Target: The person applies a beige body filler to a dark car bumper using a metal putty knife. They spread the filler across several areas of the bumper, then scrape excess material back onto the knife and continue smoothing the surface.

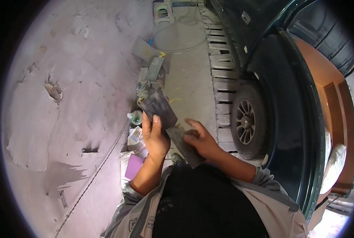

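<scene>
My left hand (157,139) grips a dark, flat rectangular piece (160,108), with the thumb laid on its face and the fingers mostly behind it. Close beside it, my right hand (204,143) is closed on a greyish oblong pad (185,150), which slants down toward my body. Its index finger points out toward the dark piece. The near ends of the two pieces almost meet; whether they touch, I cannot tell. Neither piece shows enough detail to name its material.
A dark vehicle panel (292,119) and a wheel (246,121) stand on the right, beside a slatted floor strip (224,85). Along the stained wall on the left lie a clear cup (135,117), a purple sheet (134,166) and grey boards (154,68). Farther off are a stool (163,12) and a looped hose (181,50).
</scene>
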### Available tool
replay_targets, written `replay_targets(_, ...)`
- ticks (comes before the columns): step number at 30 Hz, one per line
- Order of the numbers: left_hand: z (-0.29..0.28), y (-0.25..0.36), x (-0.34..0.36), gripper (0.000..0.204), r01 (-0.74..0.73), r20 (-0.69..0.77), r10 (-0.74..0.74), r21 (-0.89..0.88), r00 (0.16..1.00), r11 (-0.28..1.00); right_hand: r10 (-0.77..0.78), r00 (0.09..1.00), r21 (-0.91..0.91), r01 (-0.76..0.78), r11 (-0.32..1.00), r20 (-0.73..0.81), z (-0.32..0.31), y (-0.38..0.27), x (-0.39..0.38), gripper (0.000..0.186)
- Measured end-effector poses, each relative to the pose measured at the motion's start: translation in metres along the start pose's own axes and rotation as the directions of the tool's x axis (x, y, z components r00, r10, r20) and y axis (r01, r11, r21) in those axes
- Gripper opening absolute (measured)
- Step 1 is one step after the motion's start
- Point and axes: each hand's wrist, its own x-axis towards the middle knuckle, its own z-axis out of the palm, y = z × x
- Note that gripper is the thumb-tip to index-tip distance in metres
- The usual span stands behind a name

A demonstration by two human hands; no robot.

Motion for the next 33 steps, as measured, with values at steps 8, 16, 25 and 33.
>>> replay_targets(8, 0.004, 0.003, 0.0, 0.034, 0.017, -0.011, -0.018, -0.073, 1.0, 0.997, -0.027, 0.999, -0.061, 0.025, 0.998, -0.041, 0.004, 0.005, 0.0, 0.063)
replay_targets(16, -0.017, 0.007, 0.001, 0.037, 0.268, 0.14, -0.246, -0.166, 0.959, 0.949, -0.36, 0.933, -0.344, 0.345, 0.873, 0.022, -0.014, -0.007, 0.014, 0.077)
replay_targets(25, -0.04, 0.014, 0.003, 0.038, 0.335, 0.207, -0.345, 0.082, 0.915, 0.939, -0.359, 0.931, -0.437, 0.348, 0.829, 0.06, -0.027, -0.025, 0.015, 0.075)
replay_targets(33, -0.057, 0.016, 0.005, 0.038, 0.365, 0.212, -0.492, 0.444, 0.845, 0.818, -0.373, 0.925, -0.47, 0.36, 0.806, 0.069, -0.036, -0.034, 0.019, 0.075)
